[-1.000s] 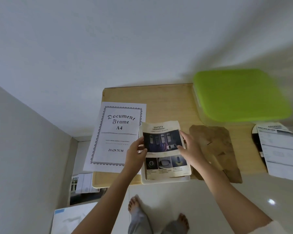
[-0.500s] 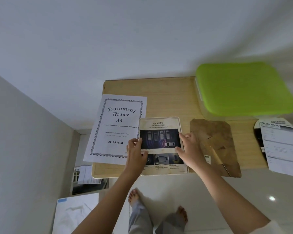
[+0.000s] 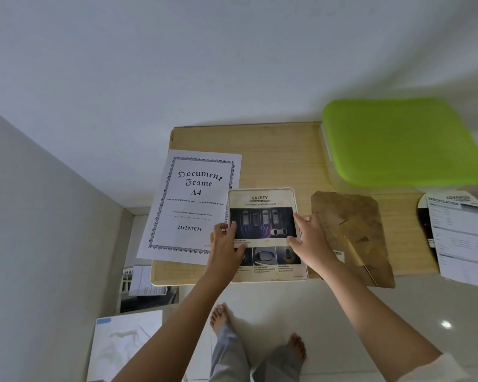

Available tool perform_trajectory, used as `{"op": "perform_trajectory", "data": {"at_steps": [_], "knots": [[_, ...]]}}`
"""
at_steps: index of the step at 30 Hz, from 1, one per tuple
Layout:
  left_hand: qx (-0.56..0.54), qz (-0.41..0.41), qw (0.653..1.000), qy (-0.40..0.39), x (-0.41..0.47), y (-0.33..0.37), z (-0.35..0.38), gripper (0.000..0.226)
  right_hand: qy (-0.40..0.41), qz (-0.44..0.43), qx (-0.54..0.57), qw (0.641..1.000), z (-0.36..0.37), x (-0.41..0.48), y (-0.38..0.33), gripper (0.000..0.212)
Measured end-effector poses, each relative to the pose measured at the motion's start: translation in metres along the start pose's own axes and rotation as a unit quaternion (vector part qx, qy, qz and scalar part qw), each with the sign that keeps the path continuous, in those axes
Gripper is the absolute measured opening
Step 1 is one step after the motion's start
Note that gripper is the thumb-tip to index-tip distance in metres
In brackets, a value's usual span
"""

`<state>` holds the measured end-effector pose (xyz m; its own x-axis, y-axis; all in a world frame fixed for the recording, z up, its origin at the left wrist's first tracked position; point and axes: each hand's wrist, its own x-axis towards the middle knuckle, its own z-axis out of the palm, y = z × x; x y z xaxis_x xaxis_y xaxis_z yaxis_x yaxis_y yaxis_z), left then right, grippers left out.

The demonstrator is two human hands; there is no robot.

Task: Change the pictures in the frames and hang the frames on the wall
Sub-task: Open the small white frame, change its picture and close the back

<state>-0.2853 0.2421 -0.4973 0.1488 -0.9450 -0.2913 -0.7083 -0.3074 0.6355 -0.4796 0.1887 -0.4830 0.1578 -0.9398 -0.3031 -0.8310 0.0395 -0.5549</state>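
The left hand (image 3: 226,241) lies with fingers nearly straight on the left edge of the SAFETY picture (image 3: 263,223), thumb flat on the print. The right hand (image 3: 309,238) presses the right edge with spread, straight fingers. Neither hand grips anything. The picture lies flat inside the white frame (image 3: 268,280) at the near edge of the tabletop (image 3: 273,150). The "Document Frame A4" sheet (image 3: 193,205) lies just left, a brown backing board (image 3: 353,224) just right, and a green-lidded box (image 3: 400,142) beyond.
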Motion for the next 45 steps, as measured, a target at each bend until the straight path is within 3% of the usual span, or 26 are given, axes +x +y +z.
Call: {"op": "perform_trajectory", "data": {"at_steps": [11,15,19,23,28,32,35,38,40,43,45], "knots": [[0.009,-0.002,1.000,-0.001,0.000,0.001,0.000,0.059,-0.008,0.003,0.018,1.000,0.001,0.000,0.001,0.062],[0.046,-0.009,0.998,0.036,-0.001,0.007,0.000,0.054,0.006,-0.004,0.005,1.000,-0.005,-0.004,0.006,0.060],[0.094,0.066,0.990,0.085,0.001,0.034,0.010,0.046,0.034,-0.017,-0.039,0.998,-0.024,-0.010,0.033,0.055],[0.118,0.165,0.979,0.020,0.004,0.087,0.044,0.049,0.051,0.025,-0.107,0.993,-0.046,-0.021,0.075,0.053],[0.197,0.238,0.948,-0.077,0.021,0.133,0.106,0.052,0.005,0.027,-0.180,0.983,-0.054,-0.032,0.122,0.063],[0.221,0.209,0.946,-0.108,0.018,0.142,0.140,0.057,0.009,-0.003,-0.183,0.983,-0.048,-0.045,0.146,0.073],[0.228,0.203,0.947,-0.103,0.000,0.144,0.151,0.058,0.018,-0.021,-0.172,0.985,-0.047,-0.057,0.163,0.083],[0.207,0.186,0.958,-0.072,-0.021,0.142,0.163,0.073,0.022,-0.028,-0.158,0.987,-0.051,-0.071,0.176,0.080],[0.181,0.137,0.973,-0.028,-0.030,0.144,0.166,0.073,0.036,-0.016,-0.141,0.989,-0.052,-0.078,0.181,0.080],[0.131,0.047,0.989,-0.046,-0.035,0.153,0.165,0.074,0.062,0.029,-0.087,0.994,-0.057,-0.081,0.177,0.078],[0.085,0.038,0.995,-0.026,-0.035,0.160,0.163,0.073,0.075,0.047,-0.044,0.995,-0.060,-0.078,0.172,0.076]]}}
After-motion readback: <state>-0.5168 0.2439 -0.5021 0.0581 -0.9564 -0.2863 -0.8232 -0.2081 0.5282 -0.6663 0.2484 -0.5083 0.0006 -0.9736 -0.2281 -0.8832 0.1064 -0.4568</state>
